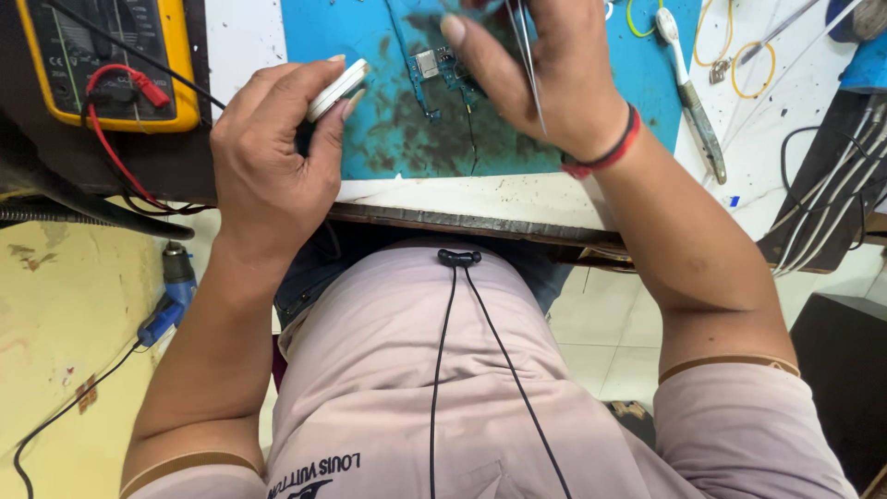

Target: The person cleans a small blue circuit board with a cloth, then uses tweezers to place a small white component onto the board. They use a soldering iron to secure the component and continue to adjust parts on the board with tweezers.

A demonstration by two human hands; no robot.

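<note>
Pointing toward the person, tweezers (528, 55) in right hand (554, 83).

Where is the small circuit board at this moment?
In the head view, the circuit board lies on the blue mat at top centre, between the left hand and the right hand.

The person wears a pale pink short-sleeved shirt (407, 370) with brown-trimmed sleeve hems and dark lettering low on the front. A thin black earphone cable (459, 258) forks down the chest. A red-and-black band (605, 155) circles the right wrist.
</note>
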